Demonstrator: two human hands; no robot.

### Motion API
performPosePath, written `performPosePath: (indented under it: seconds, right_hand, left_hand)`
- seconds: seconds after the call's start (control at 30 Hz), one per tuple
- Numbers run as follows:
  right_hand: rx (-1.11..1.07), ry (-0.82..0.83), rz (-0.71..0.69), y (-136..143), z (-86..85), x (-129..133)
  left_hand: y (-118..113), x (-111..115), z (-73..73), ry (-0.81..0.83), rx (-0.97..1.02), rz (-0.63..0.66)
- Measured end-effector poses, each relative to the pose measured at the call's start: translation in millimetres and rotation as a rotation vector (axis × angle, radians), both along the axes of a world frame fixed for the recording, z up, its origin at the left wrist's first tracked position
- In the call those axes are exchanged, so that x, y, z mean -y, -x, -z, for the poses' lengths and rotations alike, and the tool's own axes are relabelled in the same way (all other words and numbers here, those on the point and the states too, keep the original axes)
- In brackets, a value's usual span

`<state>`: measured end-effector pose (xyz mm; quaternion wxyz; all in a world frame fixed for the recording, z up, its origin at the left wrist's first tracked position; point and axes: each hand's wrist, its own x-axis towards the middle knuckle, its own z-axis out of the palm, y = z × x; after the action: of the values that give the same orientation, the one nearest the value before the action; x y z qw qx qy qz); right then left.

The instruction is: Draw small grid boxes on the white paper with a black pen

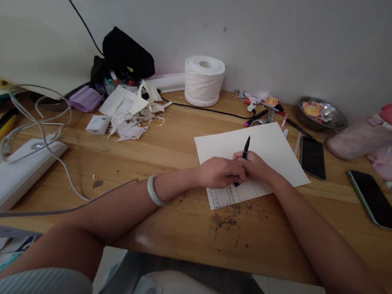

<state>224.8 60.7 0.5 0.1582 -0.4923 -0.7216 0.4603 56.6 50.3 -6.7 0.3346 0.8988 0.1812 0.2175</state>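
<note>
A white sheet of paper point(276, 158) lies at a slant on the wooden table, with a looped pattern and thin ruled lines near its lower left edge. My right hand point(255, 166) is closed round a black pen point(246, 147), whose lower end shows close to the paper beside the drawn lines. My left hand point(220, 171) rests on the sheet's left part, its fingers bent and touching my right hand; whether they hold anything is hidden.
Behind stand a paper roll point(204, 82) and a metal bowl point(321, 114). Paper scraps point(130, 119) and a black pouch point(127, 53) are at the back left. A power bank point(17, 173) with cables lies left, two phones point(313, 157) right. Ink marks stain the table front point(188, 241).
</note>
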Motion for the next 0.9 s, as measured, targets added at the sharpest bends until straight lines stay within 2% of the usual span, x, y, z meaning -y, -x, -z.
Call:
performPosePath:
  seconds: [0.2,0.37,0.6,0.9]
  right_hand:
    - [-0.02,-0.021,-0.039,-2,1.2,0]
    - [-0.208,0.117,0.147,-3,2.9,0]
    - [-0.3,0.111,0.208,-2,5.1,-2]
    - [-0.319,0.138,0.202,-2,3.2,0]
  left_hand:
    - [0,0,-2.1,0.004,-0.004,-0.005]
    - [0,3,1.2,0.016,0.051,0.003]
    - [-2,6,6.3,0.046,0.367,-0.16]
    - [0,12,5.5,-0.011,0.242,-0.007]
